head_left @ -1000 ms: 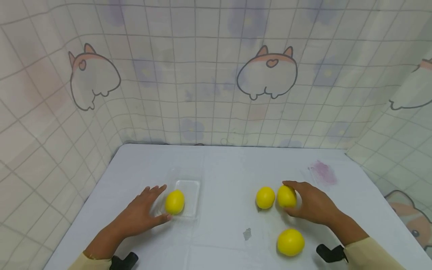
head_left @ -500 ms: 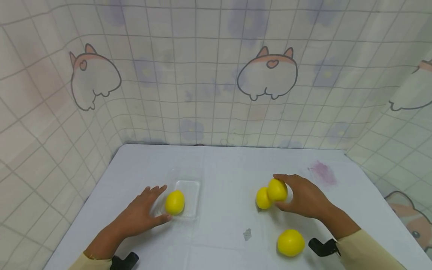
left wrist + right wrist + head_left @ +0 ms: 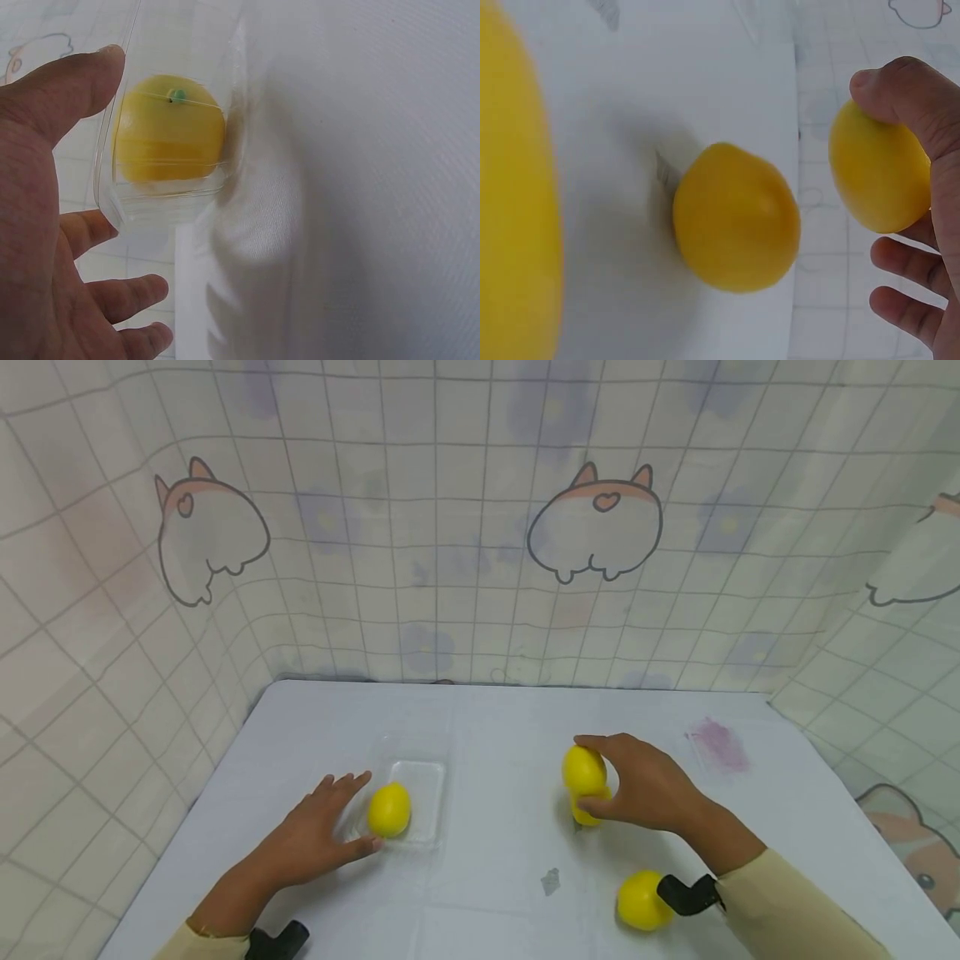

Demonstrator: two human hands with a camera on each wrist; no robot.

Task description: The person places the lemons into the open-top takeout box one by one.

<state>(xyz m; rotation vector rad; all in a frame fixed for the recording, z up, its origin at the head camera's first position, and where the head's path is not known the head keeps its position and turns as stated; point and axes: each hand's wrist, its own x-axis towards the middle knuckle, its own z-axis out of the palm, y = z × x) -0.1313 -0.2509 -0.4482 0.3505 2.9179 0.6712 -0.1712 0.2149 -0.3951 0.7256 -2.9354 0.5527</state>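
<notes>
My right hand [image 3: 648, 785] grips a yellow lemon [image 3: 583, 770] between thumb and fingers, held above the table. Below it a second lemon [image 3: 736, 217] lies on the cloth, partly covered by the held lemon and thumb in the head view. My left hand [image 3: 311, 835] spreads its fingers around the left end of a clear plastic container [image 3: 427, 793], thumb and index tips right at its rim. Inside the container sits one lemon [image 3: 172, 131], a green stem spot showing in the left wrist view.
Another lemon [image 3: 643, 902] lies near the front right, partly under the black wrist mount [image 3: 688, 895]. A small grey patch [image 3: 551, 882] and a pink stain [image 3: 718, 745] mark the white tabletop [image 3: 495, 735]. A checked curtain [image 3: 465, 527] surrounds the table.
My right hand has lifted a lemon from beside the other one and carried it up and leftward over it. The left hand and container have stayed put.
</notes>
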